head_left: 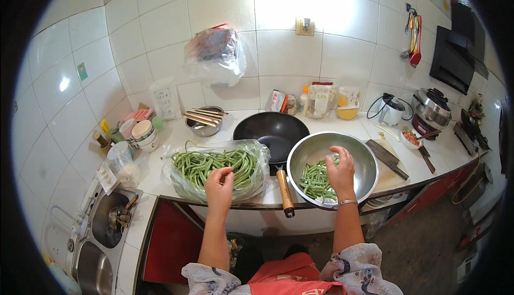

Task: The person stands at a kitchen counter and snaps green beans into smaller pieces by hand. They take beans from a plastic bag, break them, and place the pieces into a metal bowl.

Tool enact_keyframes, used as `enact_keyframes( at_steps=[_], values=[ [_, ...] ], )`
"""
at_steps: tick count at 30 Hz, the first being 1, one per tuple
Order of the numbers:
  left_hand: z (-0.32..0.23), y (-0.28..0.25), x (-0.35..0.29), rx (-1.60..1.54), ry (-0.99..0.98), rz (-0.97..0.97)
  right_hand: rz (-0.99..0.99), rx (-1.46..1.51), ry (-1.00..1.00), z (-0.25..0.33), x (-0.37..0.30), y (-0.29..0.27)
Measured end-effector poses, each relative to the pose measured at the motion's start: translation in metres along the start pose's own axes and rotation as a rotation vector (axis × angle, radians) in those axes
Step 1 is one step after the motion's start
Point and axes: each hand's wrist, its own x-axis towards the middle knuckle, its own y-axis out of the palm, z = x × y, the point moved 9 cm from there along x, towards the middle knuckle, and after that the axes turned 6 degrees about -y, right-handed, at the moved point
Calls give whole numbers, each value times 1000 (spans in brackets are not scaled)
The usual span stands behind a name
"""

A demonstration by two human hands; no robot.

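Observation:
My left hand [219,188] is over the near edge of a clear plastic bag [175,189] full of long green beans [206,161]. Its fingers are curled in toward the thumb; whatever they may hold is hidden. My right hand [341,174], a bracelet at its wrist, hovers over a wide steel bowl [365,158], fingers curved and apart from the thumb with nothing seen between them. Short pieces of green bean [315,181] lie in the bottom of this bowl. A black wok [267,129] with a wooden handle [284,188] sits between bag and bowl.
A cleaver [386,158] lies on a cutting board right of the bowl. Farther right are a small bowl of meat [411,139] and a cooker [432,110]. Chopsticks rest across a metal bowl [205,129] at the back left. A double sink [104,225] is at lower left.

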Motion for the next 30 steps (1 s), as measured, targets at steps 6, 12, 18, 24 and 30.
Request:
enact_keyframes(
  at_steps=[6,12,18,24,30],
  values=[
    [10,20,22,653,138,221,33,201,86,-3,-5,7],
    [1,7,25,377,130,152,108,347,82,15,-13,17],
    [-36,-3,11,52,76,118,177,576,84,34,-22,33],
    [-62,19,-46,-12,154,292,789,1095,565,80,-75,113],
    [-49,33,-76,-48,90,405,811,1518,736,100,-79,137]
  ],
)
